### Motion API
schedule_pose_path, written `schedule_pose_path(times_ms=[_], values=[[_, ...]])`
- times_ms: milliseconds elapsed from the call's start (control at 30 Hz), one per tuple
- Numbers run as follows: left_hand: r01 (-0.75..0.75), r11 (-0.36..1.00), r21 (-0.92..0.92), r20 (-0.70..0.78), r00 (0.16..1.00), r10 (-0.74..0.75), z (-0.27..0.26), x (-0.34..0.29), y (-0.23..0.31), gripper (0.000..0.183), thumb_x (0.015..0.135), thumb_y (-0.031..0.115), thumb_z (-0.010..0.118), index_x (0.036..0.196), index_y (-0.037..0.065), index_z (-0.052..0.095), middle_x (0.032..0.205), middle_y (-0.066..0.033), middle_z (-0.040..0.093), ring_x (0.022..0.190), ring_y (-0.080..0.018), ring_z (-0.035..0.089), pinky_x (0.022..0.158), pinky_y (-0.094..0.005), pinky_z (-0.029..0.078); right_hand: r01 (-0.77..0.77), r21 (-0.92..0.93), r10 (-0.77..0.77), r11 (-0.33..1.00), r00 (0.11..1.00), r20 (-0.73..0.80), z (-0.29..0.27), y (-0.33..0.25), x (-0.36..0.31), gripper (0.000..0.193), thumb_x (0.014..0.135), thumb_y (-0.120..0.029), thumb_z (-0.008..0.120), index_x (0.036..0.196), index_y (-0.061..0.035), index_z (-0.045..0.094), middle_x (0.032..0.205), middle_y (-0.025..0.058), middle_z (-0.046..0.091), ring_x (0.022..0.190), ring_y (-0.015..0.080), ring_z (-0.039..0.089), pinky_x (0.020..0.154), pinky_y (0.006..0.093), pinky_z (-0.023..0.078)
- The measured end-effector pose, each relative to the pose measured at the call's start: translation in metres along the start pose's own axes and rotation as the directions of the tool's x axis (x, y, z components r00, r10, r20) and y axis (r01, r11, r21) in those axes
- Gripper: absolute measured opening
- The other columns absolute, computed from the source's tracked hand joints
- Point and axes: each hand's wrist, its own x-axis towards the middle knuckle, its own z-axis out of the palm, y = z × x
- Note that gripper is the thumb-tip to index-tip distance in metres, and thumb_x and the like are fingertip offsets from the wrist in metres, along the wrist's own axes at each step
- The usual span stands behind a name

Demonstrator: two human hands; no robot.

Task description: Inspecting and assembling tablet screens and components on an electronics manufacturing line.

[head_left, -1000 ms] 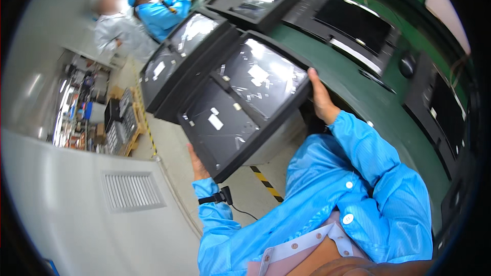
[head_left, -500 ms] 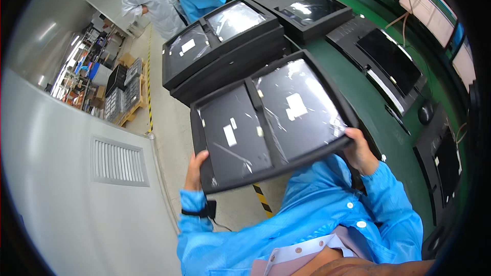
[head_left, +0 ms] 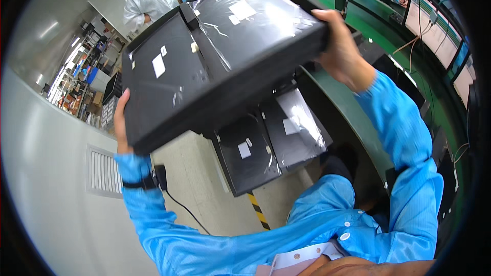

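Head view: left hand (head_left: 120,122) grips lower-left corner, right hand (head_left: 341,51) upper-right edge of black tray (head_left: 215,71), raised, tilted, holding two film-wrapped panels. Best kept level, both grips firm, lest panels slide. White square labels (head_left: 158,65) on each panel; second tray (head_left: 271,143) beneath, same labels; yellow-black floor tape (head_left: 258,210) below that.

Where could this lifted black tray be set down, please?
The green belt shows a bare strip between the lower tray and the right hand. The pale floor below the left hand is bare. The belt's far side, with monitors, is crowded.
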Motion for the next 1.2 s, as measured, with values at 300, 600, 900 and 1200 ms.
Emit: schedule_pose_path(times_ms=[300,600,900,1200], values=[[-0.212,0.923,0.322,0.068,0.977,0.201,-0.099,0.163,-0.045,0.048,0.102,0.026,0.052,0.142,0.0,0.046,0.138,-0.0145,0.055,0.117,-0.0247,0.062,0.1,-0.0372,0.052,-0.183,-0.188,0.192,0.965,0.981,0.029,-0.013,0.057,0.112,0.085,0.085,-0.07,0.055,0.142,-0.0074,0.054,0.144,0.0128,0.053,0.13,0.0237,0.047,0.114,0.0392,0.026],[-0.246,0.899,0.361,-0.333,0.867,0.371,-0.103,0.009,-0.217,0.052,0.104,0.032,0.05,0.14,-0.006,0.047,0.143,-0.0191,0.052,0.134,-0.029,0.048,0.116,-0.0436,0.035,0.122,-0.952,-0.202,0.282,0.977,0.066,-0.104,0.154,-0.111,0.076,0.085,-0.035,0.075,0.144,0.0012,0.044,0.145,0.0215,0.048,0.132,0.0342,0.051,0.106,0.0425,0.044],[-0.466,0.329,0.821,0.259,0.818,0.513,0.088,-0.163,-0.317,0.038,0.088,0.006,0.066,0.123,-0.004,0.057,0.139,-0.0226,0.049,0.135,-0.0397,0.044,0.113,-0.0507,0.035,0.153,-0.941,0.203,0.302,0.954,0.221,-0.147,0.203,-0.142,0.094,0.073,-0.028,0.085,0.154,-0.0133,0.038,0.132,0.0204,0.056,0.113,0.0389,0.062,0.091,0.0448,0.051],[-0.817,0.57,0.089,0.817,0.387,0.427,0.226,-0.164,-0.338,0.022,0.083,-0.009,0.061,0.102,-0.002,0.066,0.106,-0.0166,0.069,0.102,-0.032,0.068,0.091,-0.0392,0.054,0.155,-0.953,0.032,0.26,0.985,0.169,-0.148,0.106,-0.255,0.054,0.088,-0.031,0.069,0.135,-0.0069,0.057,0.121,0.0194,0.065,0.109,0.0373,0.065,0.088,0.048,0.054]])
